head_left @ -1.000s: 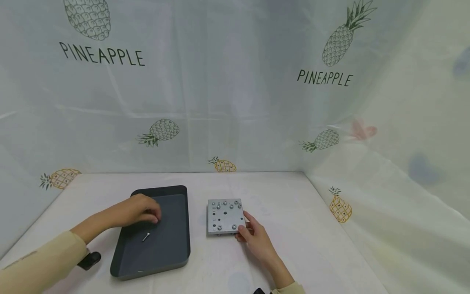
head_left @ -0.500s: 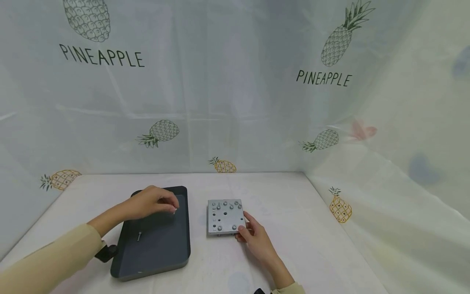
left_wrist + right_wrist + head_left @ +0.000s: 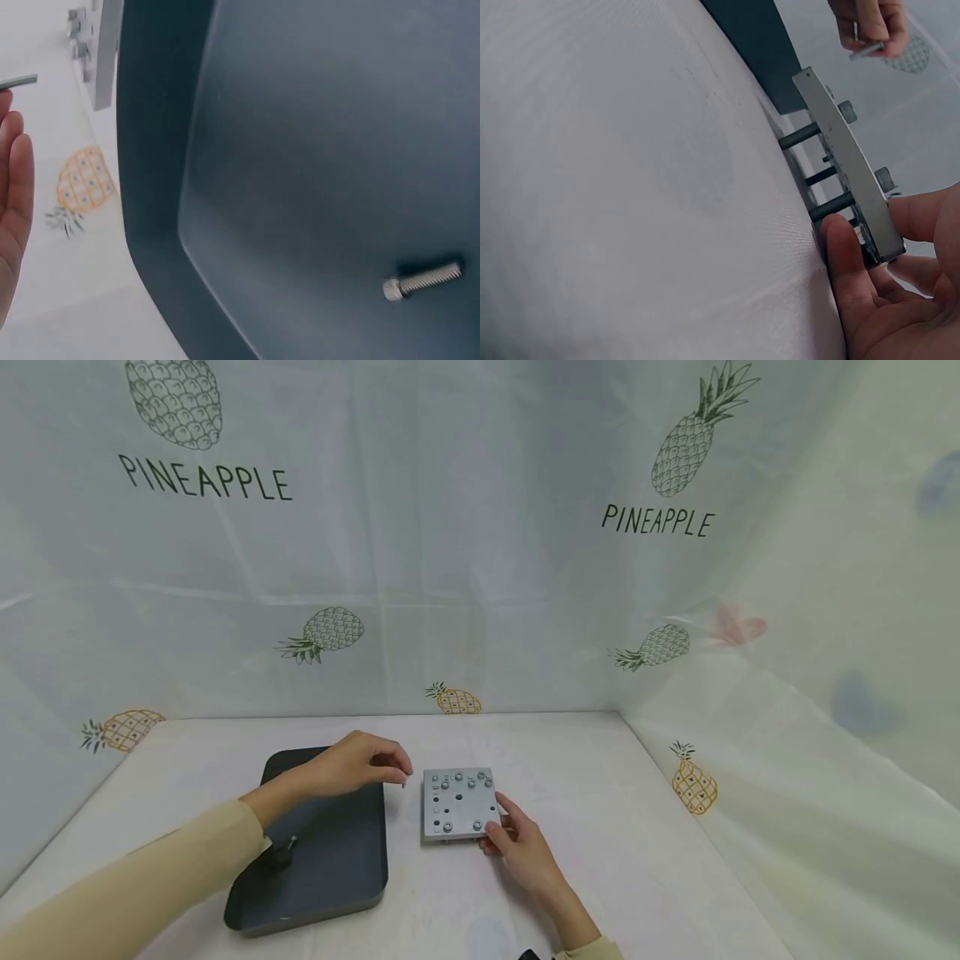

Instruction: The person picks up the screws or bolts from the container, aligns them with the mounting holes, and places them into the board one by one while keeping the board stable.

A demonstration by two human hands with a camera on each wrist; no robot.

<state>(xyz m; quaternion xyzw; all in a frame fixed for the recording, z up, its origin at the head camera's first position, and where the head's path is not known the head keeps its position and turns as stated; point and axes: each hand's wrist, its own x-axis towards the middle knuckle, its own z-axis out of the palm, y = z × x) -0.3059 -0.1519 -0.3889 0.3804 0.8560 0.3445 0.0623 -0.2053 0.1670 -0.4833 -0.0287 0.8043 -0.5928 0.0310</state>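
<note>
My left hand (image 3: 360, 764) pinches a small screw (image 3: 868, 50) between thumb and fingers, just past the right rim of the dark grey tray (image 3: 341, 868). The screw points down, left of a square metal plate (image 3: 465, 806). Several socket-head screws sit in the plate's holes; other holes show bare. My right hand (image 3: 525, 852) grips the plate's near right corner, thumb on top and fingers beneath. In the right wrist view, threaded shanks (image 3: 832, 206) stick out below the plate and hold it off the cloth. Another socket-head screw (image 3: 424, 281) lies in the tray.
A white cloth (image 3: 600, 860) covers the table. Behind and to the right hangs a pineapple-print curtain (image 3: 487, 568). The tray's raised rim (image 3: 161, 150) stands between the loose screw and the plate. My left sleeve (image 3: 172, 868) crosses the tray's left side.
My left hand has moved right, from over the tray to beside the plate, carrying the pinched screw. The right hand and the plate have stayed in place.
</note>
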